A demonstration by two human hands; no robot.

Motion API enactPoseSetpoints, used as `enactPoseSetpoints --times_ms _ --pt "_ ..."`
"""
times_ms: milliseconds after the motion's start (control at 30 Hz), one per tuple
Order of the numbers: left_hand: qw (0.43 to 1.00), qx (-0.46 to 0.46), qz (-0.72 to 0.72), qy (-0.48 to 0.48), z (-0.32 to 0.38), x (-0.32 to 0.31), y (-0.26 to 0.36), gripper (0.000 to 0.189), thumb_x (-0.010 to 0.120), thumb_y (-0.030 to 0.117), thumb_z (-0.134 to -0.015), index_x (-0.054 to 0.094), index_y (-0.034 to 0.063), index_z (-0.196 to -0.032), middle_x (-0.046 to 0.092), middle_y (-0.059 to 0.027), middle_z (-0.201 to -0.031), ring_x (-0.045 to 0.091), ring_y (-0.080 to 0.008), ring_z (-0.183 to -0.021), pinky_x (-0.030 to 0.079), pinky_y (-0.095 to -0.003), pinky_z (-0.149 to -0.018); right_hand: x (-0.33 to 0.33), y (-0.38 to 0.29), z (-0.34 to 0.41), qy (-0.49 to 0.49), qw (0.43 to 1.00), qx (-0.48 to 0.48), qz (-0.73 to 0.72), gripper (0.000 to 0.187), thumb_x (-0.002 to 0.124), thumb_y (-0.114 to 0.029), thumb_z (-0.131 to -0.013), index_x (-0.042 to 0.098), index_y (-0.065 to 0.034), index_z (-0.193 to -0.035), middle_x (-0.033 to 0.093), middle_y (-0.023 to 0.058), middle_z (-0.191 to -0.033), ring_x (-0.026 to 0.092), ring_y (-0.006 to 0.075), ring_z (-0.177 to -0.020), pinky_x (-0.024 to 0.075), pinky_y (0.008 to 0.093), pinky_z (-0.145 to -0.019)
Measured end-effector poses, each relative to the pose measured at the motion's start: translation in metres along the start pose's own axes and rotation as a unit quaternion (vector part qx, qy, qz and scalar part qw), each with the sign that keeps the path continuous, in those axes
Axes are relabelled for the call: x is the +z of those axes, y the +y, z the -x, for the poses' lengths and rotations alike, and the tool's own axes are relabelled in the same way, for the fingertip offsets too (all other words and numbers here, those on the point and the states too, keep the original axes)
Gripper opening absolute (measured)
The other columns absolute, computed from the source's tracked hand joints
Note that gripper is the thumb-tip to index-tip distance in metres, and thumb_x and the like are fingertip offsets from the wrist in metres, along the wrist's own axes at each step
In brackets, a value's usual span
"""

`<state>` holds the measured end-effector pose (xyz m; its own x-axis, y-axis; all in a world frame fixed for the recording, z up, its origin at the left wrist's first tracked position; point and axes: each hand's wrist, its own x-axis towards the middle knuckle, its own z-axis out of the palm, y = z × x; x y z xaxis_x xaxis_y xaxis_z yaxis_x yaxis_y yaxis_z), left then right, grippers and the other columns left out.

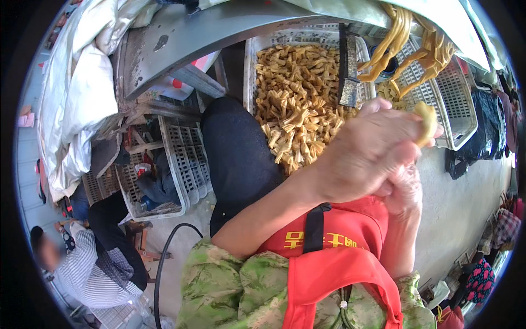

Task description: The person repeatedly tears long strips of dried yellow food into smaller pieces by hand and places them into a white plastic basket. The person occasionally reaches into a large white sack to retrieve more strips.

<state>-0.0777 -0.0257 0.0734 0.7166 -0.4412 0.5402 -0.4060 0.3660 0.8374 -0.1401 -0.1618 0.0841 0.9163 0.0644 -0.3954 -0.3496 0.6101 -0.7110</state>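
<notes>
My left hand reaches across in front of me and is blurred by motion. Its fingers close on a short pale-yellow strip, which looks like bean-curd skin and is bent over at the fingertips. Pressed against it from below, my right hand also grips at the strip, with many of its fingers hidden. Beyond the hands, knotted tan strips heap up in a white plastic crate. Long golden strips hang from the covered table edge above the hands.
A dark flat bar sits over the crate's right side. More crates and a black plastic bag stand to the right. A metal-topped table crosses the far side. At left are another crate and a seated person.
</notes>
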Motion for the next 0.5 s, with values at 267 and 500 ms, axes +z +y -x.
enactPoseSetpoints --times_ms 267,500 --pt "0.929 -0.083 -0.356 -0.051 0.015 -0.037 -0.012 0.009 0.063 -0.001 -0.072 0.067 0.0008 -0.080 0.060 -0.0090 -0.062 0.058 -0.0178 -0.055 0.046 -0.0282 -0.054 -0.005 -0.011 -0.015 0.102 0.760 -0.278 0.579 0.019 0.070 0.006 -0.059 0.067 0.0007 -0.077 0.058 0.0028 -0.066 0.049 0.0068 -0.053 0.0363 0.0207 -0.047" --pt "0.979 -0.199 0.022 0.043 0.028 -0.030 -0.032 0.012 0.062 0.008 -0.076 0.063 0.0027 -0.087 0.051 -0.0086 -0.076 0.052 -0.0166 -0.074 0.044 -0.0272 -0.064 0.002 0.008 -0.016 0.060 0.928 -0.186 0.316 0.022 0.069 0.002 -0.071 0.066 0.0022 -0.093 0.062 0.0029 -0.074 0.052 0.0052 -0.057 0.0410 0.0191 -0.051"
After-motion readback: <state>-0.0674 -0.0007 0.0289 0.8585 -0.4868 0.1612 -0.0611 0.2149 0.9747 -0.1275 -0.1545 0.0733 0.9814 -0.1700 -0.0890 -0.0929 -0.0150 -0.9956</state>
